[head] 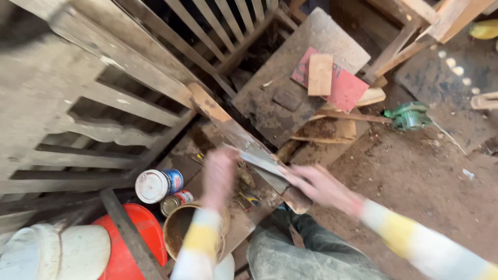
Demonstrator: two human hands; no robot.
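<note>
We see our left hand (219, 173) and right hand (317, 185), both blurred, on a long worn wooden plank (236, 136) running from far left to near right over the dirt floor (415, 176). A grey sheet (259, 159) lies on the plank between them; the right grip pinches its edge, the left grip we cannot tell. Near left stand a white-lidded tin can (157, 185), a brown round bucket (181, 228) and a red plastic tub (136, 243).

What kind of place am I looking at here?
Probably a rough woodworking or furniture repair workshop. Slatted wooden furniture frames lean at the left, timber offcuts lie on a dirt floor, and paint tins stand near the hands.
</note>
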